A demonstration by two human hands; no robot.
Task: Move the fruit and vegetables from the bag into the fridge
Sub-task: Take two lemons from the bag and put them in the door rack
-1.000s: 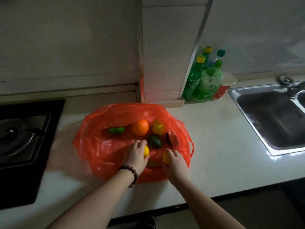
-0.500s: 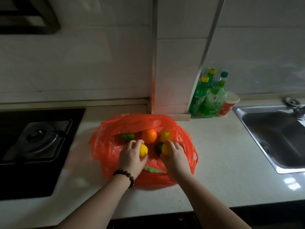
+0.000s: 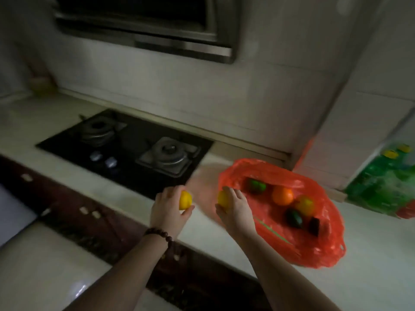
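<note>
Head view — two yellow fruits lifted out of bag, fridge not in frame.

Left hand (image 3: 168, 211) clamped on yellow fruit (image 3: 185, 200), right hand (image 3: 235, 207) on second yellow fruit (image 3: 222, 199), both now clear of red bag (image 3: 314, 248), lower centre; orange (image 3: 282, 195), green pieces remaining inside — transfer barely begun, view swung left over hob (image 3: 125, 142).

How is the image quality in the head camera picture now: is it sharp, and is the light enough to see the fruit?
Head view: dim overall, with motion blur strongest at the edges; the green bottles at right are smeared. The wide lens bends the range hood. Still, the yellow fruit in the left hand and right hand, and the red bag, read clearly. A glare spot lies lower left.
</note>
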